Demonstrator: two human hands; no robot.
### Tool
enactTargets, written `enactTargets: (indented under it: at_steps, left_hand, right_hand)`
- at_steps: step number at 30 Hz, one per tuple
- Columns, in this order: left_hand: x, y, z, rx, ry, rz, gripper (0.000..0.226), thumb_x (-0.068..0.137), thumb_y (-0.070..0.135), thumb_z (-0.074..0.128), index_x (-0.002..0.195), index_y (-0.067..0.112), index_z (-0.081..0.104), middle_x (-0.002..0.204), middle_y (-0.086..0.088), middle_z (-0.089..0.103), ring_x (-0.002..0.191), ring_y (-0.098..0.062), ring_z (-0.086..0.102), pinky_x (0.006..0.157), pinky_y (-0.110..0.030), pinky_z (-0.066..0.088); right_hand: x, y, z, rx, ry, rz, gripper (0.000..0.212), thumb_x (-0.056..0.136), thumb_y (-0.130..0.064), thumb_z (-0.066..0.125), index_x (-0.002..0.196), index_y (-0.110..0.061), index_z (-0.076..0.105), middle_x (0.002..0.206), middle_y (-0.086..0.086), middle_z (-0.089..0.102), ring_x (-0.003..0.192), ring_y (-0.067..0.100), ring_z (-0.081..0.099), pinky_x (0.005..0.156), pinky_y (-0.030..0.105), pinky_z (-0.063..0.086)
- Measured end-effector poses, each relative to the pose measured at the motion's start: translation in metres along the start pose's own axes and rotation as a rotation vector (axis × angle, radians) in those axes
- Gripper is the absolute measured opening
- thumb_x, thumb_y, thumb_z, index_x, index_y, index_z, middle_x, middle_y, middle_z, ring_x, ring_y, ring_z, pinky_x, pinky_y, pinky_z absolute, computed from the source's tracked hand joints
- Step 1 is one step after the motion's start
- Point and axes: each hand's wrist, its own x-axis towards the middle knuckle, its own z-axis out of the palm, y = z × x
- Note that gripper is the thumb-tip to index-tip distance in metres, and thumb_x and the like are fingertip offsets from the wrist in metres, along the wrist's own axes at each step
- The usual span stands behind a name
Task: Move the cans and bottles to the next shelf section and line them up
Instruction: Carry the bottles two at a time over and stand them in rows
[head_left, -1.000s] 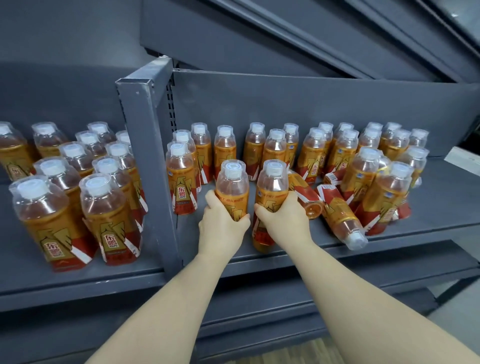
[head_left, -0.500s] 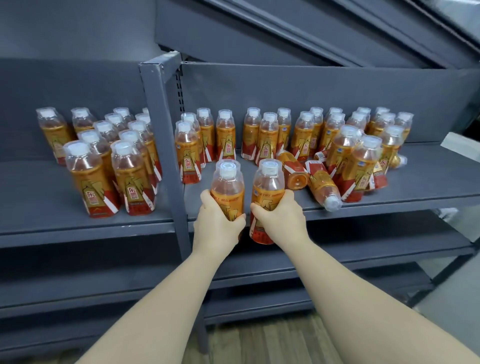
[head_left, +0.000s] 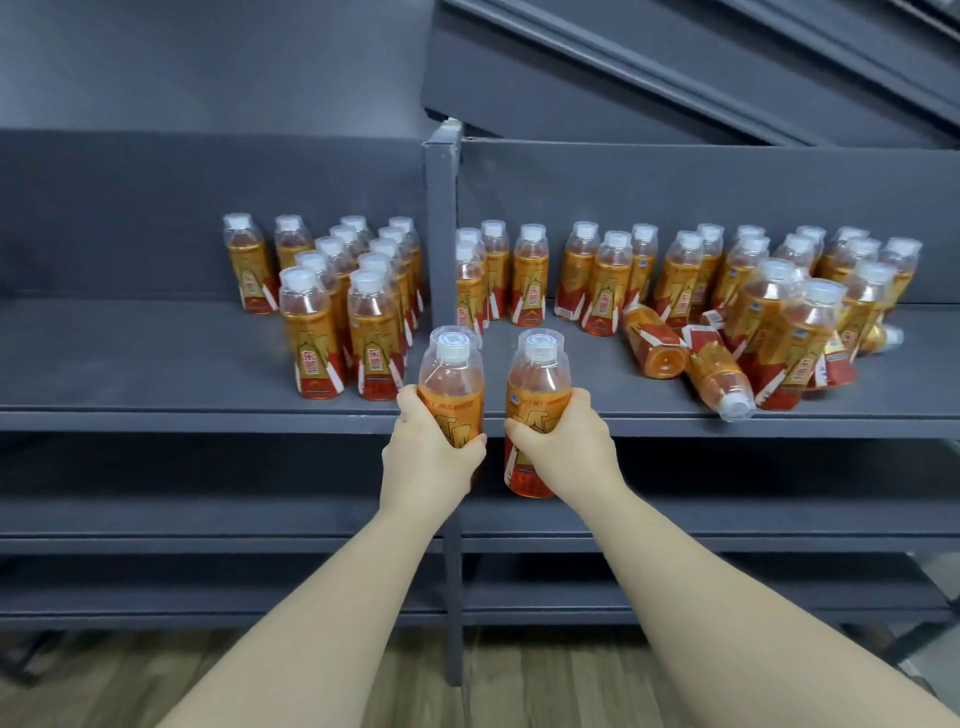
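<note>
My left hand (head_left: 431, 454) grips an orange drink bottle with a white cap (head_left: 451, 371). In my right hand (head_left: 563, 447) is a second such bottle (head_left: 537, 379). Both bottles are upright, held in the air in front of the shelf's front edge, near the grey upright post (head_left: 441, 218). On the left shelf section (head_left: 130, 364) several bottles (head_left: 311, 332) stand in rows. The right section (head_left: 582, 384) holds several more upright bottles (head_left: 602, 283) in a loose crowd. Two bottles lie on their sides there, one (head_left: 655, 342) with its base toward me, one (head_left: 719, 375) with its cap at the edge.
A slanted grey panel (head_left: 675, 67) hangs above the right section. Lower dark shelves (head_left: 208, 525) run below, and a wooden floor (head_left: 156, 670) shows at the bottom. The left part of the left shelf section is bare.
Both hands have pulled their bottles back from the right section, off the shelf. The view has drawn back, so more of the left section and lower shelves shows.
</note>
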Motion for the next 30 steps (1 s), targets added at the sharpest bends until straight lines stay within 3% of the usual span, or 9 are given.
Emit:
enactTargets:
  at_steps: [7, 15, 18, 24, 30]
  left_hand:
    - [0.015, -0.052, -0.061, 0.019, 0.056, -0.039, 0.076, 0.081, 0.041, 0.079, 0.134, 0.025, 0.026, 0.119, 0.002, 0.054, 0.105, -0.022, 0.059, 0.083, -0.036, 0.054]
    - [0.041, -0.118, -0.144, 0.035, 0.115, -0.059, 0.071, 0.083, 0.039, 0.079, 0.13, 0.024, 0.027, 0.111, 0.007, 0.046, 0.094, -0.014, 0.051, 0.073, -0.027, 0.045]
    - [0.053, -0.141, -0.174, 0.039, 0.136, -0.068, 0.071, 0.083, 0.039, 0.078, 0.13, 0.024, 0.027, 0.111, 0.006, 0.047, 0.094, -0.014, 0.052, 0.073, -0.027, 0.045]
    - [0.078, -0.175, -0.223, 0.04, 0.194, -0.101, 0.072, 0.084, 0.039, 0.078, 0.132, 0.023, 0.027, 0.116, 0.004, 0.049, 0.096, -0.013, 0.051, 0.074, -0.026, 0.045]
    - [0.109, -0.189, -0.241, 0.039, 0.224, -0.11, 0.075, 0.083, 0.04, 0.079, 0.134, 0.022, 0.027, 0.122, 0.0, 0.051, 0.103, -0.017, 0.056, 0.079, -0.031, 0.05]
  right_hand:
    - [-0.02, -0.045, 0.066, -0.001, -0.055, -0.036, 0.052, 0.083, -0.049, 0.075, 0.114, -0.027, 0.039, 0.107, -0.006, 0.058, 0.095, 0.013, 0.059, 0.076, 0.028, 0.05]
    - [-0.039, -0.109, 0.15, -0.003, -0.139, -0.092, 0.054, 0.083, -0.05, 0.075, 0.118, -0.028, 0.04, 0.11, -0.008, 0.058, 0.097, 0.012, 0.059, 0.082, 0.033, 0.054]
    - [-0.043, -0.134, 0.182, 0.008, -0.164, -0.125, 0.053, 0.083, -0.049, 0.075, 0.116, -0.027, 0.041, 0.11, -0.008, 0.059, 0.098, 0.013, 0.06, 0.079, 0.03, 0.052]
    - [-0.048, -0.179, 0.234, 0.055, -0.196, -0.167, 0.058, 0.083, -0.045, 0.076, 0.125, -0.024, 0.041, 0.112, -0.009, 0.057, 0.103, 0.013, 0.059, 0.088, 0.035, 0.055]
    - [-0.031, -0.205, 0.267, 0.059, -0.202, -0.187, 0.05, 0.085, -0.043, 0.075, 0.114, -0.028, 0.038, 0.102, -0.012, 0.051, 0.094, 0.008, 0.054, 0.077, 0.025, 0.048]
